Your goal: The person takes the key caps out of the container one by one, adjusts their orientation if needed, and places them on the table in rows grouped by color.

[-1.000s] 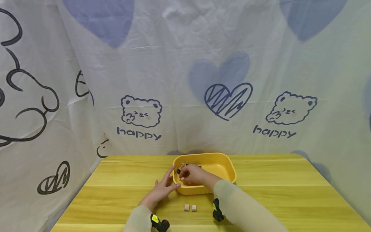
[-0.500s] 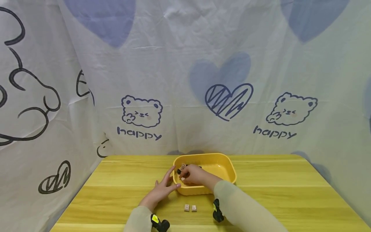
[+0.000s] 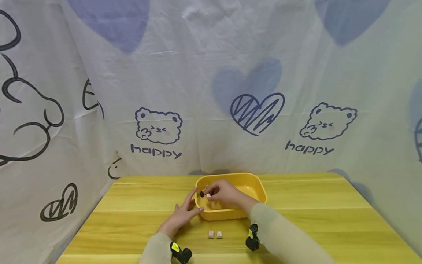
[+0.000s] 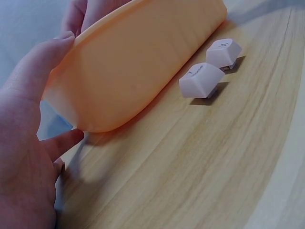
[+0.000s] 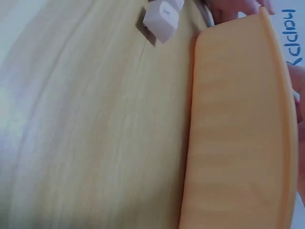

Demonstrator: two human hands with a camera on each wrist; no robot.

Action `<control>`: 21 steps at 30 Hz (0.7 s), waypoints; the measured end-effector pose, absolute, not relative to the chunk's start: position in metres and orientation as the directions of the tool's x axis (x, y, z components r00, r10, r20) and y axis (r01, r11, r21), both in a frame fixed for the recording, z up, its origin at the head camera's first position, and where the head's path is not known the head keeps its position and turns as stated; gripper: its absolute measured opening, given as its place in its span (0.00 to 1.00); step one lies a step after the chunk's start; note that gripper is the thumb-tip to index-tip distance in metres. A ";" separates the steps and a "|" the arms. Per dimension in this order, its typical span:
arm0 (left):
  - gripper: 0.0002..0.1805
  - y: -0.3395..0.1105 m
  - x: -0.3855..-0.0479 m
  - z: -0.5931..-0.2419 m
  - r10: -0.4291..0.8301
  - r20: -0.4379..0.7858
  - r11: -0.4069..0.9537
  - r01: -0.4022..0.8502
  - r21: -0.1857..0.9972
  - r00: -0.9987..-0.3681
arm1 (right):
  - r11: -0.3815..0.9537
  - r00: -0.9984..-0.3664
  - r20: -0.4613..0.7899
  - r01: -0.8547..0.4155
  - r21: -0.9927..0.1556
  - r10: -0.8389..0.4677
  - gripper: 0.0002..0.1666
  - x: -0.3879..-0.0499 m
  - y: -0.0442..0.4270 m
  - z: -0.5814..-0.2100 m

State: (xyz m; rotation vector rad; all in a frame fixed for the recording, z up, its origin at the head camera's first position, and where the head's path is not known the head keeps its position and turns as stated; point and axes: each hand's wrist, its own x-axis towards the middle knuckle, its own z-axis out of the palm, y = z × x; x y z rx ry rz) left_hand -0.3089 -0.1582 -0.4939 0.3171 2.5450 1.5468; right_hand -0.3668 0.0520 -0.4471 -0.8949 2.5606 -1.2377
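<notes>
One keycap, lifted, right fingers pinching

A pale, creased cloth is hanging behind the bench, which is showing yellowish wood grain and a rounded far right corner. Solid blue hearts are spreading across the cloth, and a scribbled heart outline is sitting between two bear drawings, each standing above the word "happy". On the left, fabric is bearing thick black outlines. In the right wrist view, a pale glare is lightening the wood at the left edge.
</notes>
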 end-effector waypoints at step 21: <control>0.45 -0.158 -0.309 -0.495 0.226 -0.037 0.454 0.071 0.888 -0.973 | 0.440 -0.825 0.220 -0.479 -0.760 -0.520 0.11 -0.323 0.086 -0.430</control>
